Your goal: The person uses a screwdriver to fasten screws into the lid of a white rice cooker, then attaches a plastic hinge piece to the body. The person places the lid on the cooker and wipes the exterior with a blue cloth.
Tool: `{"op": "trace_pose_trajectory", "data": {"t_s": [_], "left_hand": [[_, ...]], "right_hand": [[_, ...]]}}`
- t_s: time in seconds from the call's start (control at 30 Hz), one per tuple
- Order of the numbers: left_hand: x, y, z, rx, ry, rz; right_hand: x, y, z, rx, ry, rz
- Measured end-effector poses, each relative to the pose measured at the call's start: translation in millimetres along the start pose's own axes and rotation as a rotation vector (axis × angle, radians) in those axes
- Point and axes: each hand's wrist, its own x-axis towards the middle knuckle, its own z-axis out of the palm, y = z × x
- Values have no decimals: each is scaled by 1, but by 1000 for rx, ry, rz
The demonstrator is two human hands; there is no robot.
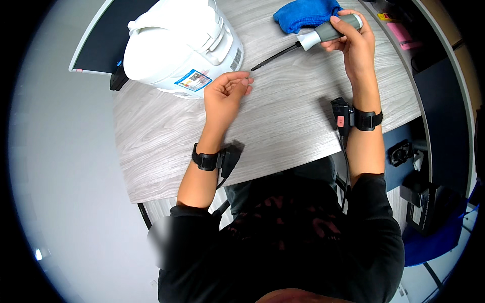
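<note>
A screwdriver (pixel 327 32) with a grey and white handle and a long dark shaft is in my right hand (pixel 357 48), whose fingers and thumb close around the handle. The shaft slants down and left over the table. Beside its tip is my left hand (pixel 230 93), fingers curled and thumb drawn in against them; anything small between them is hidden. A blue cloth (pixel 299 15) lies bunched just beyond the screwdriver handle. To the left of my left hand stands a white lidded bucket (pixel 172 43) with a blue-edged label on its side.
The grey wood-grain table (pixel 283 126) lies under both hands. A dark-faced panel with a pale edge (pixel 101 38) stands at the far left. On the right, past the table edge, are a pink item (pixel 404 36) and a shelf unit. Black straps with cabled devices sit on both my wrists.
</note>
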Motion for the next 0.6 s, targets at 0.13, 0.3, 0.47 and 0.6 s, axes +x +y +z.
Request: {"op": "trace_pose_trajectory", "data": {"t_s": [0.13, 0.3, 0.47, 0.6], "left_hand": [[0, -3, 5, -107, 9, 78], [-1, -1, 4, -21, 28, 77], [0, -1, 3, -13, 32, 76], [1, -4, 1, -19, 30, 43]], "right_hand": [[-1, 5, 4, 6, -12, 21], [-1, 5, 6, 81, 8, 154], [-3, 4, 12, 44, 9, 139], [-4, 3, 14, 38, -16, 110]]}}
